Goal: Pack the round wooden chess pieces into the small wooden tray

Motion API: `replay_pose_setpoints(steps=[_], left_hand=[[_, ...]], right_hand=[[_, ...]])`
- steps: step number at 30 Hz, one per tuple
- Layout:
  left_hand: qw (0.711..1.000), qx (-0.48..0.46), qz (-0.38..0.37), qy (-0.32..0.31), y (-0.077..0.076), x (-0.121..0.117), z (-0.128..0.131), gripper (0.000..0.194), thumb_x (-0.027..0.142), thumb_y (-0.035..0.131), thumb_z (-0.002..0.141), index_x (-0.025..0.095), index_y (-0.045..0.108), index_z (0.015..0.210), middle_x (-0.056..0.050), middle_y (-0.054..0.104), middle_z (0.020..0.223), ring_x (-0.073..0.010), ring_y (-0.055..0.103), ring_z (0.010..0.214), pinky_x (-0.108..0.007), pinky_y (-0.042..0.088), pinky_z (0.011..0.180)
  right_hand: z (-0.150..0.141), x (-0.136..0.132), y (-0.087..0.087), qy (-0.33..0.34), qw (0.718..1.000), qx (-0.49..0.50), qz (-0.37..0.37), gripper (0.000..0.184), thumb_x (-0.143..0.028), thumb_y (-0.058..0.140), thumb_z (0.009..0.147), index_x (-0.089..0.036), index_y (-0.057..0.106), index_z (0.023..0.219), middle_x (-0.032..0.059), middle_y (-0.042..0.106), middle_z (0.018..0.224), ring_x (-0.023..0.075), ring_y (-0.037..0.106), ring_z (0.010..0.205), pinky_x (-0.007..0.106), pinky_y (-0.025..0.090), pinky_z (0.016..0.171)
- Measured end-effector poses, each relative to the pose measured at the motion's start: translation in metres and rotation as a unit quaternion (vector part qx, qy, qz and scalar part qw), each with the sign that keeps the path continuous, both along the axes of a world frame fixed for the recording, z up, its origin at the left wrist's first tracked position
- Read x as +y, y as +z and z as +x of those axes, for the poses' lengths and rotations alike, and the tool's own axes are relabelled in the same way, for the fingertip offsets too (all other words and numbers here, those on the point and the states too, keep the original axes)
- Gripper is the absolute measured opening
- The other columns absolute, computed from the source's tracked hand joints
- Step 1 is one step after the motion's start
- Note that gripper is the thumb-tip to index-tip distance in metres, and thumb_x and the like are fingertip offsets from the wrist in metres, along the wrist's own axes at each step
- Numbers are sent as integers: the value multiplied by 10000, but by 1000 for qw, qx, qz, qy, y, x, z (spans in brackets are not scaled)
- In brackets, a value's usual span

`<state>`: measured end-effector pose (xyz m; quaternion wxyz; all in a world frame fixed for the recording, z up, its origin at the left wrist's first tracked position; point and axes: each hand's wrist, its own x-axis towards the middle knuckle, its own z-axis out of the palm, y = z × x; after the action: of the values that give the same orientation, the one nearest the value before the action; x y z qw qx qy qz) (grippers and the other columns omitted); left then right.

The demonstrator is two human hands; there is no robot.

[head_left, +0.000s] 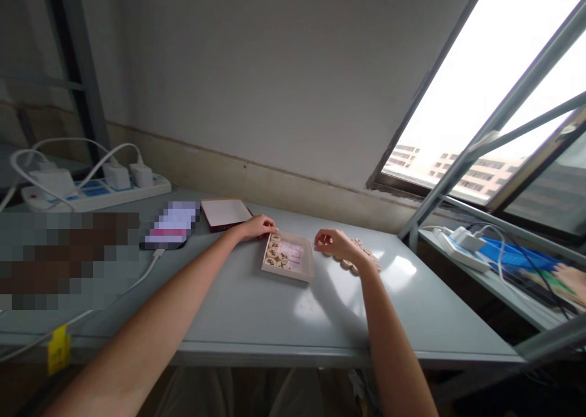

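Observation:
A small pale box (302, 271) lies on the grey table (256, 319). Several round wooden game pieces (274, 255) with dark characters fill its left side. My left hand (257, 226) rests at the box's far left corner, fingers curled against its edge. To the right of the box, my right hand (333, 242) hovers with fingers pinched together; what they hold is too small to make out. A loose heap of wooden pieces (359, 259) lies on the table just behind and right of that hand.
A dark red lid or tray (226, 212) lies behind the left hand. A phone (169, 228) with a white cable sits further left. A power strip (96, 188) with chargers stands at the back left. Another power strip (460, 240) and cables lie on a shelf at right, under a window.

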<state>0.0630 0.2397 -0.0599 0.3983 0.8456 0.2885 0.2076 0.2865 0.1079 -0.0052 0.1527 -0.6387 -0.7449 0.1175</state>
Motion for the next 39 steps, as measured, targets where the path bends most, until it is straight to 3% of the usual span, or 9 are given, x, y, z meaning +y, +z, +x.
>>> replay_pose_setpoints(steps=[5,9,16,20,25,29,32,35,39], left_hand=[[1000,-3,10,3,0,1,0,380,490,520,636,114,571,650,21,456,503,-87,360,450,-216,265,456],[1000,1,16,-1,-1,2,1,373,481,514,647,113,576,657,23,454,500,-83,356,445,-214,261,451],[1000,9,11,2,-2,3,2,394,506,507,646,116,566,654,23,455,508,-82,356,442,-218,265,453],[1000,10,7,1,0,0,1,421,537,510,632,120,562,656,20,466,519,-84,365,459,-217,270,461],[1000,14,5,5,2,-2,0,428,541,502,638,119,564,669,17,466,523,-87,369,464,-218,274,462],[1000,15,8,3,1,0,0,437,551,507,635,119,568,664,18,465,512,-85,361,461,-217,260,456],[1000,14,5,1,1,0,0,452,563,504,631,117,569,665,20,460,506,-87,362,463,-219,263,459],[1000,14,7,2,1,0,0,454,568,507,623,118,562,647,22,452,501,-88,364,459,-222,267,462],[1000,14,14,0,1,0,0,431,543,495,645,117,558,658,24,443,502,-88,360,458,-219,258,459]], right_hand=[[-41,3,-9,139,990,26,21,213,-164,672,656,-194,632,864,1,556,786,108,492,691,209,381,639],[-59,1,-16,167,986,1,15,294,-140,689,636,-218,630,914,8,565,866,116,487,729,224,374,685],[-40,1,-2,119,991,-3,60,193,-220,677,659,-201,625,845,-4,524,759,112,471,681,213,359,618],[-5,-8,9,35,999,-17,8,203,-244,652,670,-216,605,865,-11,557,735,108,494,645,211,354,578],[31,-14,1,-89,983,-149,-57,161,-182,679,591,-211,584,718,-10,572,675,129,499,605,237,325,556],[37,-13,-1,-95,984,-144,-37,171,-144,659,598,-199,538,705,-6,557,681,121,478,604,222,311,526],[23,-11,2,-55,990,-124,-38,136,-183,649,632,-196,521,676,-31,521,629,98,443,560,214,302,510],[-8,-8,2,56,997,-38,-26,119,-194,635,667,-190,548,749,-37,512,646,92,450,578,202,331,529],[-47,-6,-8,196,980,9,-3,218,-142,624,669,-195,595,879,-11,560,778,104,481,679,204,370,619]])
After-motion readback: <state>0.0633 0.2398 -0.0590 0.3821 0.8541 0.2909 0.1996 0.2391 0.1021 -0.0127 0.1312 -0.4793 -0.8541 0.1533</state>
